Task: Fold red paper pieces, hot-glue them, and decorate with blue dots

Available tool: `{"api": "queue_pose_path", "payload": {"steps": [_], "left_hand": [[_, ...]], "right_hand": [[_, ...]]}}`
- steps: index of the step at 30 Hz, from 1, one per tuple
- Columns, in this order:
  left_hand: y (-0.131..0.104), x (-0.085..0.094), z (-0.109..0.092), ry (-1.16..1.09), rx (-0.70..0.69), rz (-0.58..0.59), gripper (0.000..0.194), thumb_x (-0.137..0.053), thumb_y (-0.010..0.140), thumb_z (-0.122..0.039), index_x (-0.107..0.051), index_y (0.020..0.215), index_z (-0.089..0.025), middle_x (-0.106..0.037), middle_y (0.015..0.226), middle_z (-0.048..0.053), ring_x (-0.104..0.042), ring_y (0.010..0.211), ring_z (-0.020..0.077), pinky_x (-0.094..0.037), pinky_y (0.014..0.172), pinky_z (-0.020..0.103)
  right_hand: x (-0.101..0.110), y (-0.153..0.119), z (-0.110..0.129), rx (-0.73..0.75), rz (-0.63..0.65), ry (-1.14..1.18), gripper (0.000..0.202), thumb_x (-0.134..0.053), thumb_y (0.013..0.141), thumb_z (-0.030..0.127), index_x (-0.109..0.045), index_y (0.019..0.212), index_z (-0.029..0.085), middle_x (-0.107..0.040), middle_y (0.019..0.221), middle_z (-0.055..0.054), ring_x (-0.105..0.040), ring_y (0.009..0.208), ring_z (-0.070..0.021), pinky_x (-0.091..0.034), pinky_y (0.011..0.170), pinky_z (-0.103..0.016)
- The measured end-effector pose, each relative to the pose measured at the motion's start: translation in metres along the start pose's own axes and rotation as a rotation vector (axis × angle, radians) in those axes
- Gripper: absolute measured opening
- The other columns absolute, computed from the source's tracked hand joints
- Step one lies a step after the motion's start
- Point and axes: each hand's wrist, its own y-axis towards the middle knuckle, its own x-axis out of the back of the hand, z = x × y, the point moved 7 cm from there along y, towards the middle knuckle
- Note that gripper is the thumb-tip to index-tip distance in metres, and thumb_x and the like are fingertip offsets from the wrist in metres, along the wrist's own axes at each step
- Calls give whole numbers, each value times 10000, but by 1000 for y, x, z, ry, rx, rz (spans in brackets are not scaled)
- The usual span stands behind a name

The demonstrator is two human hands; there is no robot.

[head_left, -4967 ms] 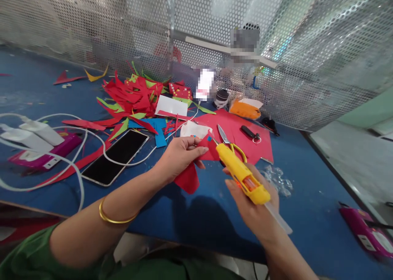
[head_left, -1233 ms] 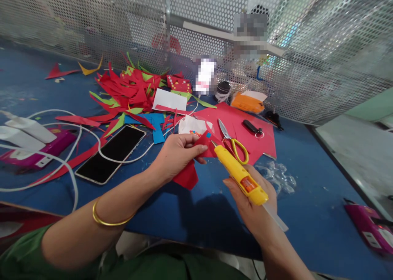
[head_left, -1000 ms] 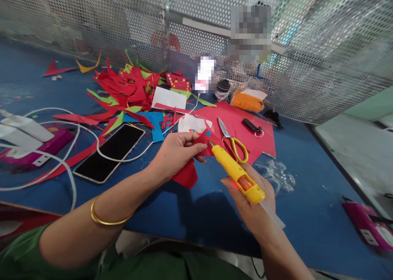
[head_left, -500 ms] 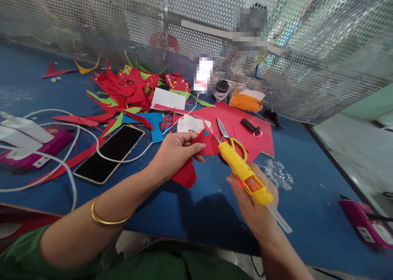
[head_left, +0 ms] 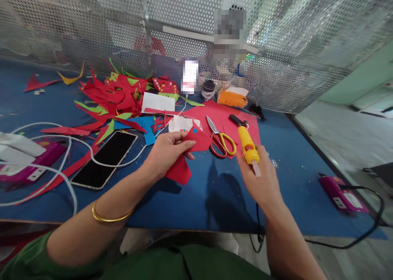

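Observation:
My left hand (head_left: 168, 151) pinches a folded red piece (head_left: 200, 140) between thumb and fingers, and a small blue square (head_left: 195, 130) shows on its upper part. My right hand (head_left: 262, 175) is wrapped round a yellow glue gun (head_left: 247, 143), whose clear glue stick pokes out at the rear. The gun stands apart from the red piece, with its front end over the red sheet (head_left: 242, 128). Between the hands lie scissors (head_left: 218, 136) with one red and one yellow handle. A white piece (head_left: 179, 123) rests just behind the red piece.
Red and green scraps (head_left: 119, 93) are heaped at the back left. A black phone (head_left: 106, 159), white cables and a purple power strip (head_left: 46, 159) lie left. An orange packet (head_left: 233, 98) sits behind the red sheet. Another purple strip (head_left: 342, 194) is at right; perforated metal (head_left: 190, 18) stands behind.
The glue gun has moved right and away from the red piece in my right hand, uncovering the scissors' handles. My left hand keeps its hold. The view has shifted slightly to the right.

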Motion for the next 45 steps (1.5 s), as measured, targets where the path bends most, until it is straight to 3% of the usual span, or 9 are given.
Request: {"api": "queue_pose_path", "payload": {"steps": [4,11,17,25,29,33,37,41,45], "left_hand": [[1,3,-3,-1,-26,-22,139,-745,753,-307,-695,769,-179,-679,557,10,-617,491,122,-449,487,206],[8,18,-5,-62,-50,-108,207,-806,706,-326,-727,828,-179,-681,577,18,-617,506,129,-453,471,214],[8,29,-13,-81,-86,-156,223,-793,723,-330,-737,872,-174,-679,575,9,-609,500,116,-443,467,196],[16,41,-12,-101,-138,-194,257,-794,699,-337,-732,881,-166,-674,584,-2,-613,506,113,-450,469,203],[21,45,-10,-127,-140,-201,218,-794,697,-309,-728,857,-176,-682,613,-2,-619,512,108,-459,474,210],[19,45,-13,-155,-131,-170,225,-788,707,-315,-719,869,-175,-674,588,0,-612,496,114,-459,452,209],[13,49,-24,-207,-188,-170,188,-786,708,-301,-707,818,-171,-673,614,-8,-625,532,113,-483,484,209],[8,53,-32,-248,-224,-168,161,-758,738,-290,-698,822,-166,-673,619,-11,-627,535,111,-487,488,206],[5,56,-32,-298,-219,-193,158,-757,745,-292,-682,794,-162,-663,589,-18,-623,520,102,-484,483,184]], "right_hand": [[21,-1,-30,46,91,-308,275,-513,894,399,-606,1034,180,-670,916,-101,-598,759,-233,-394,650,-332],[39,0,-78,65,57,-662,369,-427,937,450,-663,962,168,-680,859,-120,-604,772,-272,-399,746,-404],[22,-1,-86,129,208,-692,286,-520,890,403,-679,970,178,-703,885,-116,-632,794,-283,-420,732,-398],[24,-7,-91,159,127,-681,323,-467,915,433,-669,965,186,-698,887,-118,-617,765,-278,-419,710,-396],[28,-8,-91,161,102,-626,425,-451,923,495,-659,1069,154,-697,969,-166,-632,824,-322,-444,698,-429],[50,-18,-72,151,-34,-514,492,-398,946,577,-646,1166,215,-694,1066,-198,-646,957,-362,-467,766,-477],[60,-33,-26,210,-131,-303,342,-490,961,466,-692,1082,218,-732,1016,-123,-674,944,-300,-494,849,-457],[41,-21,29,290,-78,-16,186,-581,942,358,-722,985,244,-756,951,-40,-695,906,-226,-509,848,-386],[2,29,78,349,10,136,142,-593,926,291,-727,945,247,-765,940,-18,-696,902,-197,-501,843,-341]]}}
